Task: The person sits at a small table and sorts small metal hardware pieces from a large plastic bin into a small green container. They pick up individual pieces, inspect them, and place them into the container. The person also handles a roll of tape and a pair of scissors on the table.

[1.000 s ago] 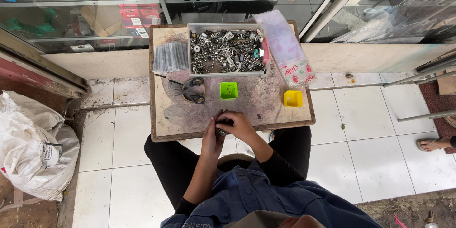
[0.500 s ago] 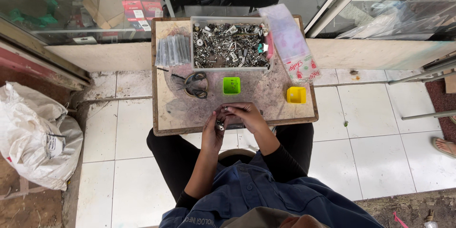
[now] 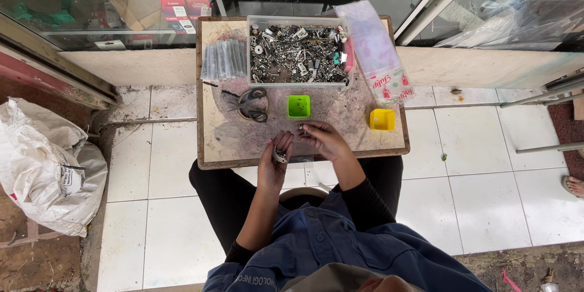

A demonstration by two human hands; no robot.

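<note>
I sit at a small worn wooden table [image 3: 219,140]. My left hand [image 3: 275,164] is palm up at the table's near edge, cupping a small metal part [image 3: 280,157]. My right hand [image 3: 320,138] hovers just right of it over the tabletop, fingertips pinching a tiny metal piece [image 3: 300,126]. A small green square box [image 3: 298,106] stands just beyond my hands. A yellow square box [image 3: 382,120] sits at the right. A clear tray [image 3: 297,55] full of several metal screws and parts stands at the far side.
Scissors [image 3: 249,104] lie left of the green box. A bundle of clear small bags [image 3: 222,59] lies at the far left, a large plastic bag [image 3: 377,55] at the right. A white sack [image 3: 48,164] sits on the ground at left. Glass display cabinets [image 3: 121,0] stand behind the table.
My hands were together at the table's near edge; now they have separated, the left hand turned palm up with the part, the right lifted slightly forward holding a tiny piece.
</note>
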